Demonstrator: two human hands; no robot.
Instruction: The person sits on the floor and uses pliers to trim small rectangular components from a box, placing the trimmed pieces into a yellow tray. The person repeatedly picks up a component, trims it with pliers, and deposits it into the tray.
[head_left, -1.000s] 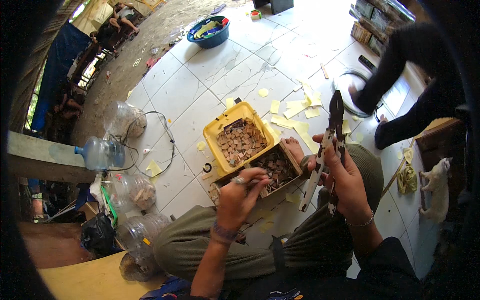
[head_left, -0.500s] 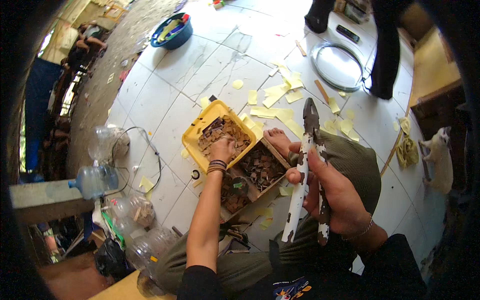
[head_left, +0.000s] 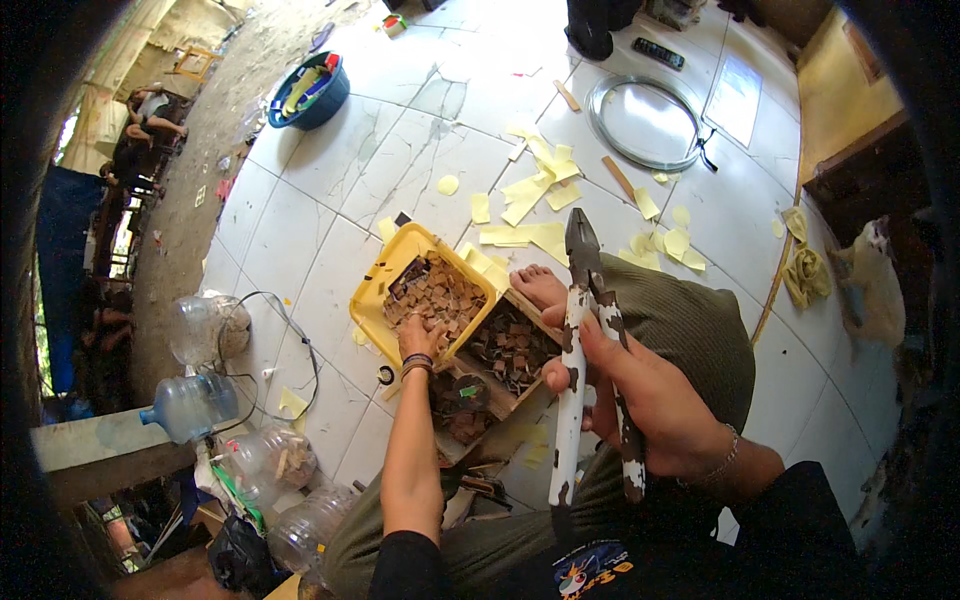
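Far left: clear water jugs [head_left: 200, 400] on the white tiled floor [head_left: 330, 200], a thin cable looping beside them; a blue basin [head_left: 310, 92] well apart, toward the top.
Left hand [head_left: 420, 338]: reaches down into the yellow tray [head_left: 372, 290]; its fingertips rest on the heap of small brown pieces [head_left: 440, 295]. Whether the grip has pinched a piece I cannot tell, since the fingers are buried in the heap.
Middle: a wooden box [head_left: 510, 350] touching the tray's right side, also filled with brown pieces, darker ones.
Right hand [head_left: 640, 390]: its grip is wrapped around the handles of the pliers [head_left: 585, 350], which it holds upright above the lap, nose up and pressed together, with nothing between the tips.
Right: yellow paper scraps [head_left: 540, 200] scattered over the floor, a metal hoop [head_left: 645, 125] beyond them.
Progress: judging by the scene, the work is midway. Both containers hold many pieces, and no piece sits in the pliers.
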